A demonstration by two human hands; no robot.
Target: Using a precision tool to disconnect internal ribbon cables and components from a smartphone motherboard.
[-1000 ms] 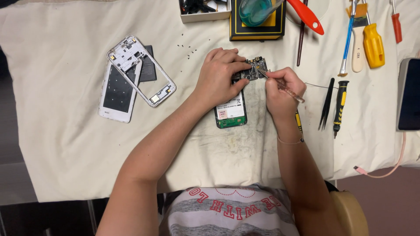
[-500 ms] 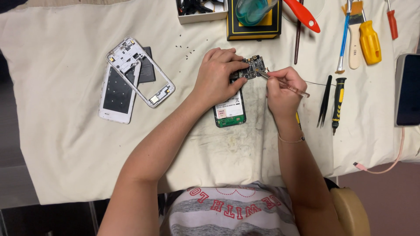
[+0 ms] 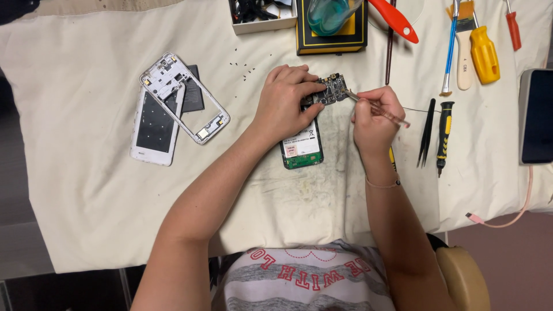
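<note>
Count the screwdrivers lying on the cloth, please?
3: a yellow-handled screwdriver at top right, a red-handled screwdriver beside it, and a black-and-yellow screwdriver by the black tweezers. Others may lie out of frame.

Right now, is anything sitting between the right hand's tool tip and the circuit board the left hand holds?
Nothing visible. The right hand holds a thin tool whose tip already meets the edge of the circuit board, which the left hand pins over the opened phone.

The right hand (image 3: pixel 375 118) seems to have tilted its thin tool (image 3: pixel 377 108) slightly against the circuit board (image 3: pixel 329 90).
</note>
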